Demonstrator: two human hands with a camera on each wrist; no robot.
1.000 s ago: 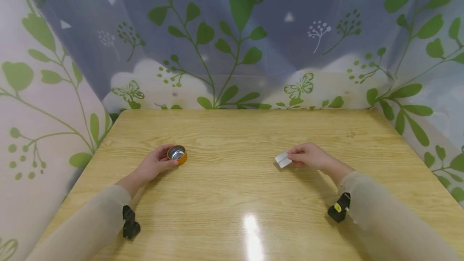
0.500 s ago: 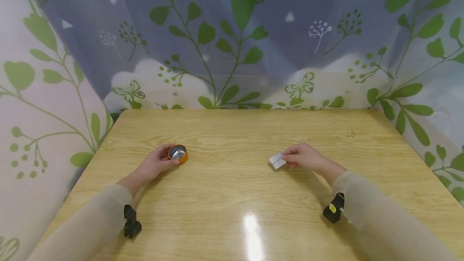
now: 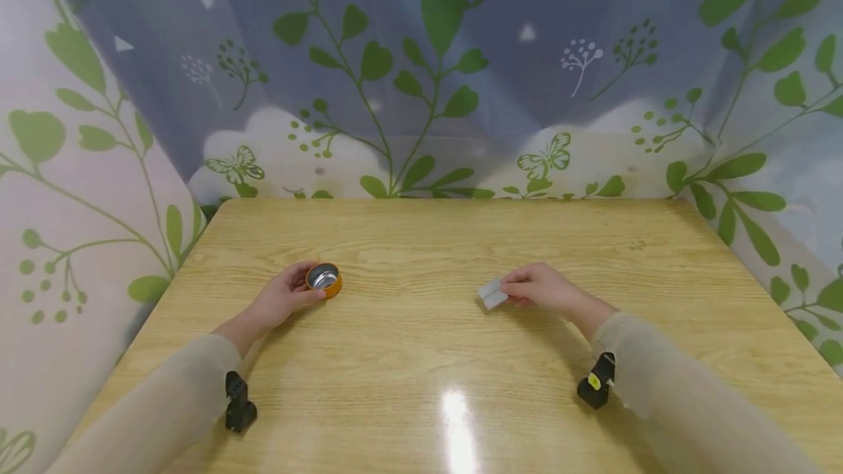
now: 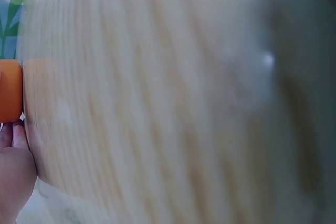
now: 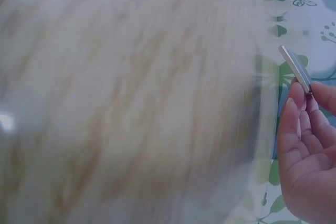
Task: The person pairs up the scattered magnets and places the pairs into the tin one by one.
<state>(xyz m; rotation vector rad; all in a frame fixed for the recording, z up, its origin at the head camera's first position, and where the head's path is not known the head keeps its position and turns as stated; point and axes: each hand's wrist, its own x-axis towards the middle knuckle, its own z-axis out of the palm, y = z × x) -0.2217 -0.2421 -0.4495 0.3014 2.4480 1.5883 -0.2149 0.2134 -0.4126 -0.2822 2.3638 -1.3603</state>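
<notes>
On the left of the wooden table (image 3: 395,357) stands a small round orange bowl (image 3: 334,286) with a shiny metal inside, its mouth facing up. My left hand (image 3: 283,297) grips it from the left, thumb at the near side and fingers around the far side. The left wrist view catches only part of the orange bowl (image 4: 10,91) at its edge. Right of the middle, my right hand (image 3: 543,290) pinches a small flat silver-grey rectangular piece (image 3: 491,293) with a line across it. In the right wrist view this thin metallic piece (image 5: 296,69) is held tilted between thumb and fingers, above the table.
Behind and beside the table hangs a printed cloth (image 3: 421,93) with leaves and butterflies. Black wrist cameras (image 3: 238,402) sit at both sleeves. A bright light reflection lies on the near part of the tabletop.
My right hand has moved left with the silver-grey piece, towards the middle of the table. The left hand and the orange bowl stay nearly where they were.
</notes>
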